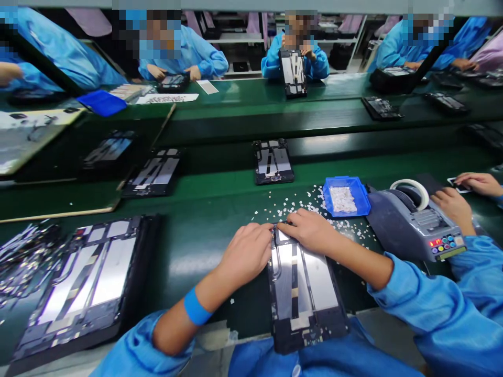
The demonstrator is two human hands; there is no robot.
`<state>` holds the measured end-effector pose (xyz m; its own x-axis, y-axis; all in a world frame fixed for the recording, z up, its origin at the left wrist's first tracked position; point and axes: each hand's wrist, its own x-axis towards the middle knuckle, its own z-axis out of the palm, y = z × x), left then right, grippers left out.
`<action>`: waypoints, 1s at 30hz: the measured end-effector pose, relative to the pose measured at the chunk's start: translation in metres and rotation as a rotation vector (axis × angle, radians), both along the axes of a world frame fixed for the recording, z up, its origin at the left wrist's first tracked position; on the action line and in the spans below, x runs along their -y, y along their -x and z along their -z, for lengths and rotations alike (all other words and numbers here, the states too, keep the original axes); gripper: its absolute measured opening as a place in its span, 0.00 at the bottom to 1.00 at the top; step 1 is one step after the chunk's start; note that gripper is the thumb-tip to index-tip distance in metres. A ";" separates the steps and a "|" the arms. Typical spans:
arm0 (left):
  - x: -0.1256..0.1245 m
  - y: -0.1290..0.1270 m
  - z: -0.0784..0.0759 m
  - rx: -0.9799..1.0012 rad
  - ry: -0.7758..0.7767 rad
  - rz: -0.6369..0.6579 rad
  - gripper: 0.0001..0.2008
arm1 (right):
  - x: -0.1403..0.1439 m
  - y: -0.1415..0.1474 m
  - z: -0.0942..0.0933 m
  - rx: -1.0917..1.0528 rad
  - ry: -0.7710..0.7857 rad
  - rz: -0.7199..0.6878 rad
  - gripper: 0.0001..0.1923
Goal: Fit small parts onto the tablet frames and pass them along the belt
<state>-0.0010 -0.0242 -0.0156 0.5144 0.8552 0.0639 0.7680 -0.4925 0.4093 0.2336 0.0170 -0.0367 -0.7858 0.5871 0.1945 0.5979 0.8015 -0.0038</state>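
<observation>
An open tablet with its inner parts exposed (324, 283) lies in front of me, its near end over the table edge by my lap. My left hand (245, 254), with a blue band on the wrist, is closed at the tablet's top left corner, fingertips pressed together. Just beside it, my right hand (312, 230) lies over the top edge, its fingers bent and drawn together, the tips almost meeting the left ones. Whatever small part is between the fingertips is hidden. White bits (288, 209) are scattered beyond the tablet.
A blue tray (328, 196) of white pieces stands beside a tape dispenser (424, 225). Stacked tablets (126, 283) and a heap of thin flex strips (29, 256) lie left. More tablets (274, 161) rest on the green belt. A co-worker's hand (456, 207) is behind the dispenser; others sit opposite.
</observation>
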 end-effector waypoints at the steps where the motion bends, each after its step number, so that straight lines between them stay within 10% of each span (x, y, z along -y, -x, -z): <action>1: -0.001 0.000 -0.002 0.031 0.024 -0.012 0.07 | 0.000 0.000 -0.002 0.020 0.001 -0.010 0.16; 14: -0.039 -0.007 0.002 0.265 0.383 -0.232 0.08 | -0.008 -0.008 0.000 0.027 0.029 -0.054 0.18; 30: -0.047 -0.016 0.006 0.217 0.341 -0.271 0.07 | -0.008 -0.007 0.004 -0.016 0.026 -0.053 0.15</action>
<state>0.0150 0.0230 -0.0214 0.2763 0.9473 -0.1623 0.7292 -0.0966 0.6774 0.2403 0.0254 -0.0407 -0.8130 0.5494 0.1930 0.5540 0.8318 -0.0342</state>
